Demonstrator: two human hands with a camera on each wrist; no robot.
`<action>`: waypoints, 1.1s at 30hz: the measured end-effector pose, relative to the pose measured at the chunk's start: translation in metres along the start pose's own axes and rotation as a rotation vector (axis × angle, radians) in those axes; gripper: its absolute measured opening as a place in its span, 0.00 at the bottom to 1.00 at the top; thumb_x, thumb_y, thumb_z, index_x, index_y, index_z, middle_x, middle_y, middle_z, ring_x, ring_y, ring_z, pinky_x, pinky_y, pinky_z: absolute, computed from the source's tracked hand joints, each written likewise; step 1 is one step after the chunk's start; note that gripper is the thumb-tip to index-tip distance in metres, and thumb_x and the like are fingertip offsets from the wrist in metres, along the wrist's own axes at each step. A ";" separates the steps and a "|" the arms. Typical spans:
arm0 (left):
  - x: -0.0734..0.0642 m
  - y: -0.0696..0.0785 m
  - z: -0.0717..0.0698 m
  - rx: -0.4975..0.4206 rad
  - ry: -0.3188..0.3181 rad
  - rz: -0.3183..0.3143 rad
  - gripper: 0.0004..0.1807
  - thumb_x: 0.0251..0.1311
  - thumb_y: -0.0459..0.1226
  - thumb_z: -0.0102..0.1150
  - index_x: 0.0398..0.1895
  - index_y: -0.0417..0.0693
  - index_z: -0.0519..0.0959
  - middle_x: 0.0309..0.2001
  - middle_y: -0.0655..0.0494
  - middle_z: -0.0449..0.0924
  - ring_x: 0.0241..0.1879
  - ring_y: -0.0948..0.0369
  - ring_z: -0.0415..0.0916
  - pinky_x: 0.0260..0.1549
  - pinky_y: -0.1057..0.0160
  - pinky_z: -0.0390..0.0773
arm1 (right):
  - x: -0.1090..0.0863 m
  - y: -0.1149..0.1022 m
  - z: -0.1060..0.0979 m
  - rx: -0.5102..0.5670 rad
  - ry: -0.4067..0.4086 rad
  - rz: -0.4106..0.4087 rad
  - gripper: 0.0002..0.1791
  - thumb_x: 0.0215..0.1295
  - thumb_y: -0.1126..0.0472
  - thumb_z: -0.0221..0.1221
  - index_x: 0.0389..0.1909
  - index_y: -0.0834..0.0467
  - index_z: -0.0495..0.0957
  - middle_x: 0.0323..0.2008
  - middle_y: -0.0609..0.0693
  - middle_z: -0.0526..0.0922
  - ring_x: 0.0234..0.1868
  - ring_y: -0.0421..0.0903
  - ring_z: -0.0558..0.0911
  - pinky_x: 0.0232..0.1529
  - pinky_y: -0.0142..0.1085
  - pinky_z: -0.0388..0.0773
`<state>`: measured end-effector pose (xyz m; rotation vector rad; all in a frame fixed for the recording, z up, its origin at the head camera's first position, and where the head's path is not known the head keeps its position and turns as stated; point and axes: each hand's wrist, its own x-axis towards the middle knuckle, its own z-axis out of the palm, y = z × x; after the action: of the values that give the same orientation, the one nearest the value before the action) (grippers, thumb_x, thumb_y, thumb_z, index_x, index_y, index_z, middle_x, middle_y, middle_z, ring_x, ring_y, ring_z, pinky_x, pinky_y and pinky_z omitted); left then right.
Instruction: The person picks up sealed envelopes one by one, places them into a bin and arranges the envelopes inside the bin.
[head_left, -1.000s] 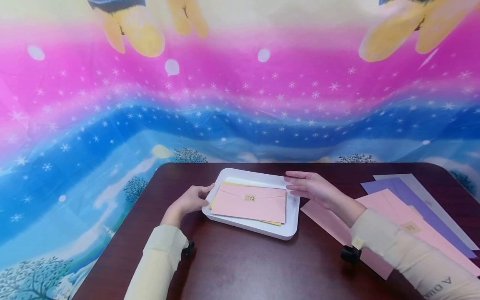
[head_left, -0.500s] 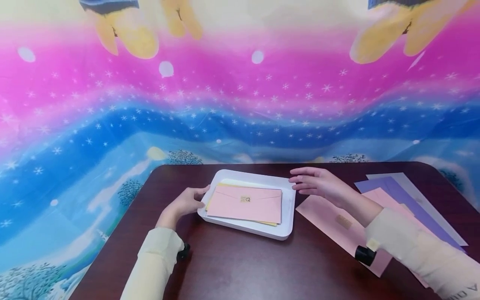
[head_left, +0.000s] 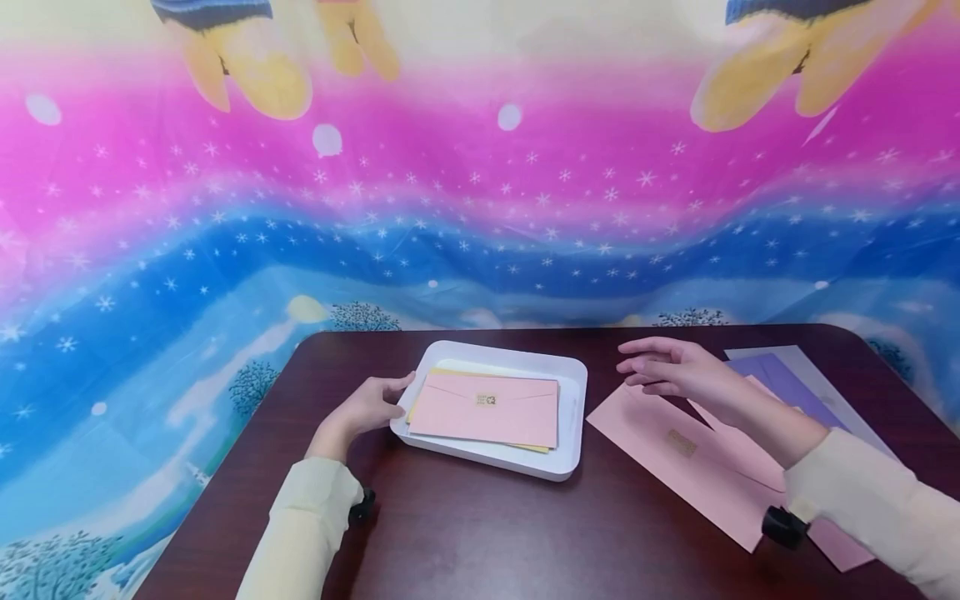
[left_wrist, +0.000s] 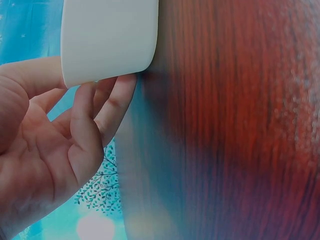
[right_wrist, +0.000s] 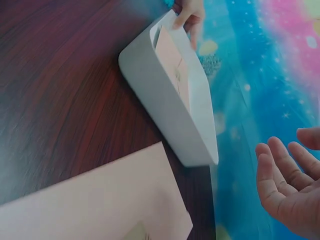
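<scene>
A white tray (head_left: 572,450) holds a pink envelope (head_left: 517,417) with a gold seal, lying over a yellow envelope (head_left: 536,450). My left hand (head_left: 358,417) grips the tray's left edge. In the left wrist view, the fingers (left_wrist: 114,107) of that hand touch the tray wall (left_wrist: 110,37) from outside, while the digit at the left passes behind the rim. My right hand (head_left: 678,371) hovers right of the tray with loosely bent fingers and nothing in it. Just beneath it lies a second pink envelope (head_left: 652,442) on the table.
Under my right forearm, another pink envelope (head_left: 843,546) is partly hidden. A purple envelope (head_left: 780,383) and a pale grey one (head_left: 798,367) fan out behind it. Dark brown wood forms the table (head_left: 465,533), with a colourful printed cloth (head_left: 480,208) hanging beyond its far edge.
My right hand has moved rightward, away from the tray's right rim to over the loose pink envelope. My left hand stays at the tray, and the view has shifted slightly.
</scene>
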<state>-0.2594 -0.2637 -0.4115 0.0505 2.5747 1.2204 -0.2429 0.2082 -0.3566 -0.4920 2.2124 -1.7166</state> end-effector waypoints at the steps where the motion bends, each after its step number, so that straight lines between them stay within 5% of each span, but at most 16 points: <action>1: 0.000 0.000 0.000 0.002 0.002 0.000 0.38 0.60 0.21 0.57 0.76 0.41 0.65 0.76 0.40 0.61 0.62 0.49 0.68 0.44 0.62 0.77 | -0.003 0.001 -0.003 -0.013 0.001 -0.006 0.29 0.77 0.63 0.55 0.71 0.74 0.63 0.54 0.57 0.85 0.49 0.40 0.85 0.50 0.36 0.81; 7: 0.000 0.000 0.000 -0.015 0.000 -0.004 0.38 0.60 0.20 0.57 0.76 0.41 0.64 0.76 0.40 0.60 0.58 0.50 0.71 0.43 0.63 0.78 | -0.018 0.011 -0.020 -0.060 0.012 -0.017 0.26 0.76 0.65 0.56 0.69 0.73 0.65 0.52 0.49 0.86 0.49 0.40 0.85 0.48 0.36 0.82; 14: 0.001 -0.001 0.000 -0.009 0.002 -0.008 0.38 0.60 0.20 0.57 0.76 0.42 0.64 0.76 0.40 0.61 0.54 0.50 0.72 0.39 0.64 0.77 | -0.037 0.025 -0.039 -0.065 0.064 0.018 0.17 0.75 0.64 0.57 0.61 0.50 0.76 0.50 0.41 0.86 0.49 0.39 0.85 0.47 0.32 0.81; 27: 0.002 -0.002 -0.002 -0.015 -0.023 0.012 0.37 0.63 0.22 0.57 0.77 0.41 0.63 0.77 0.41 0.59 0.58 0.50 0.71 0.42 0.63 0.77 | -0.061 0.058 -0.053 -0.100 0.066 0.061 0.22 0.73 0.68 0.58 0.54 0.35 0.79 0.47 0.38 0.86 0.48 0.35 0.84 0.44 0.36 0.83; 30: 0.002 -0.002 -0.003 -0.011 -0.026 0.015 0.37 0.63 0.22 0.56 0.77 0.41 0.63 0.77 0.41 0.59 0.58 0.50 0.71 0.41 0.64 0.76 | -0.066 0.068 -0.054 -0.145 0.062 0.058 0.20 0.73 0.67 0.58 0.56 0.39 0.80 0.48 0.44 0.85 0.47 0.36 0.83 0.42 0.38 0.83; 33: 0.001 -0.003 -0.002 -0.014 -0.026 0.007 0.37 0.63 0.22 0.56 0.77 0.41 0.63 0.77 0.40 0.59 0.57 0.51 0.71 0.41 0.64 0.76 | -0.072 0.077 -0.054 -0.227 0.063 0.051 0.17 0.72 0.68 0.59 0.60 0.57 0.79 0.46 0.51 0.85 0.43 0.38 0.84 0.39 0.38 0.83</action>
<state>-0.2611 -0.2667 -0.4127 0.0725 2.5461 1.2318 -0.2081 0.3046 -0.4167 -0.4338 2.4576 -1.4827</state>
